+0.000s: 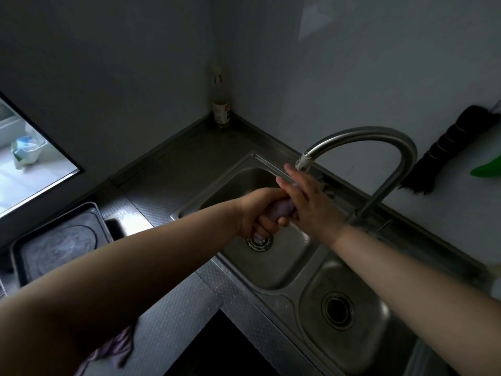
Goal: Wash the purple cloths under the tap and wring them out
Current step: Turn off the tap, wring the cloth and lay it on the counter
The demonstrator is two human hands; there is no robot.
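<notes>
Over the left basin of the double sink (273,283), both hands meet just below the tap's spout. The left hand (259,213) has its fingers curled tight round a bunched purple cloth (283,208), which shows as a short twisted roll between the two hands. The roll's long axis runs roughly left to right across the view, from the left fist toward the palm of the right hand. The right hand (306,198) lies over the far end of the roll with its fingers stretched out fairly straight, pointing up and away toward the spout; whether its thumb closes round the cloth from beneath is hidden. Most of the cloth is covered by the two hands, so only its middle part shows.

The tap (379,137) arches over from the right, its nozzle just beside the right fingertips. Below the hands lies the left basin's drain (259,242); the right basin's drain (338,310) sits nearer the camera.

A second purple cloth (113,348) lies crumpled on the steel bench (168,316), at the lower left, partly behind the left forearm. A dark tray (59,240) rests on the bench to the left of the sink. A bottle (221,109) stands in the far corner, and a dark brush (455,147) lies along the right wall.
</notes>
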